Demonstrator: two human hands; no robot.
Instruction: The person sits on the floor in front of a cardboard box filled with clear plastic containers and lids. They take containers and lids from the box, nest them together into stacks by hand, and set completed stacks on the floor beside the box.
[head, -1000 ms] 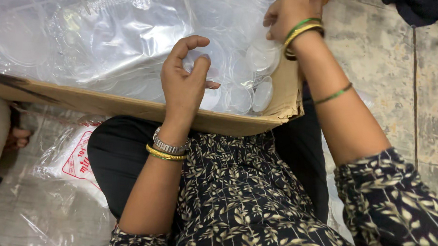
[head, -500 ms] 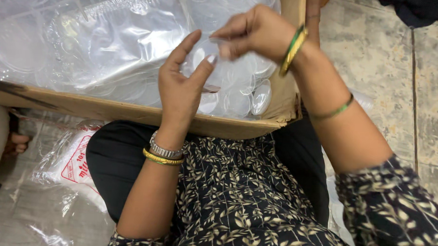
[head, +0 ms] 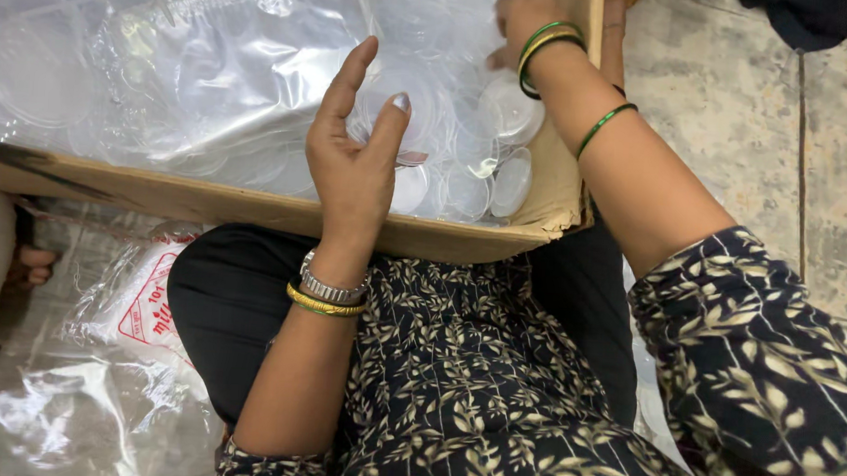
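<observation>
You are holding your left hand (head: 355, 162) with fingers spread open over clear lids (head: 486, 159) in a box (head: 251, 210); your right hand (head: 520, 21) is reaching deeper, its grip hidden

Single view only, from a head-worn camera looking steeply down over the wearer's lap. It sits close: the patterned sleeves and both forearms fill the lower half of the frame. The cardboard box (head: 251, 205) runs across the upper half, its far edge cut off at the top. Tiled floor (head: 739, 119) shows at upper right. No second view to compare.
</observation>
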